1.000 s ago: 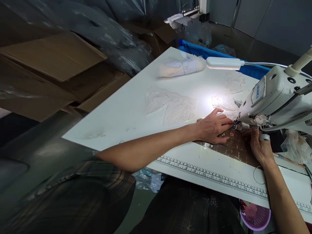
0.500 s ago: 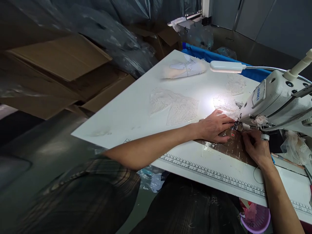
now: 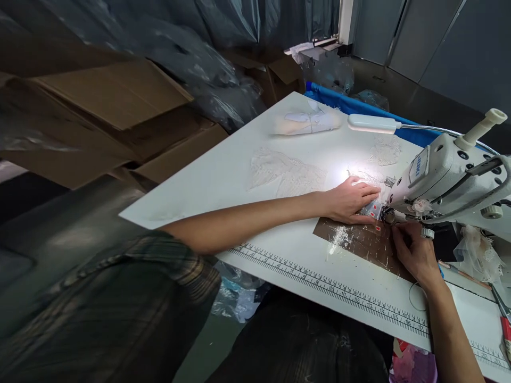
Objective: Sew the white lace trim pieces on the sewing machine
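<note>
My left hand (image 3: pixel 351 201) lies with outstretched fingers on a pale piece of fabric with red marks (image 3: pixel 374 209), just left of the presser foot (image 3: pixel 387 214). The fabric is partly covered by my fingers. Curled fingers of my right hand (image 3: pixel 417 252) are close on the right side of the foot; what they pinch, if anything, is hidden. Above both hands stands the head of a white sewing machine (image 3: pixel 443 173). Beneath them a shiny brown sheet (image 3: pixel 355 242) covers part of the white table (image 3: pixel 223 186).
Lace pieces (image 3: pixel 289 173) and a tied cloth bundle (image 3: pixel 311 122) lie on the table. A lamp (image 3: pixel 371 123) shines near the needle. Red-handled scissors (image 3: pixel 505 327) rest at the far right. Cardboard boxes (image 3: pixel 115 96) stand left; a printed ruler (image 3: pixel 319 283) follows the front edge.
The view has shifted slightly. My left hand has moved a little back, and more of the red-marked fabric and brown sheet shows. My right hand stays beside the foot.
</note>
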A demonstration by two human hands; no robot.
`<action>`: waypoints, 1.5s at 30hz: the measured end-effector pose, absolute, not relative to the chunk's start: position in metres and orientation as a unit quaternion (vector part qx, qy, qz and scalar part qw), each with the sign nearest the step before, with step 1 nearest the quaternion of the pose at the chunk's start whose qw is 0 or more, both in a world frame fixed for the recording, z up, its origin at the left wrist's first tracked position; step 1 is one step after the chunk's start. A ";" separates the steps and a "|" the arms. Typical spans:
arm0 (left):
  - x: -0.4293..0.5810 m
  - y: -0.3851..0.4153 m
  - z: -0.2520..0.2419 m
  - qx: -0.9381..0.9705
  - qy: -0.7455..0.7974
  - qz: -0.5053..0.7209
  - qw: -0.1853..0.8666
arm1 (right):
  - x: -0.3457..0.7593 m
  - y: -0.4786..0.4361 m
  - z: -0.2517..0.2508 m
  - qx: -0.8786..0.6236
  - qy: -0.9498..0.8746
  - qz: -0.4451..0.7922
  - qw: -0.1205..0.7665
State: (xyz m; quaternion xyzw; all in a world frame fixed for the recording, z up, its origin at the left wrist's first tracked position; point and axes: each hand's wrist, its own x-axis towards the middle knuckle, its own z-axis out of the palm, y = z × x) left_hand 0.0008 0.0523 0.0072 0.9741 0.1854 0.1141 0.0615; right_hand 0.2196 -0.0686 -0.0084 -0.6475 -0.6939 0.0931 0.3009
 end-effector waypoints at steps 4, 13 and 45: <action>0.000 0.060 0.022 0.969 0.223 0.102 0.017 | 0.219 -0.067 -0.012 -0.623 -0.711 0.068 0.319; 0.039 0.130 0.030 0.958 0.265 0.104 0.033 | 0.220 -0.065 -0.011 -0.640 -0.698 0.083 0.311; -0.029 0.098 0.030 0.908 0.189 0.171 0.333 | 0.178 -0.063 0.027 -0.609 -0.589 0.445 0.292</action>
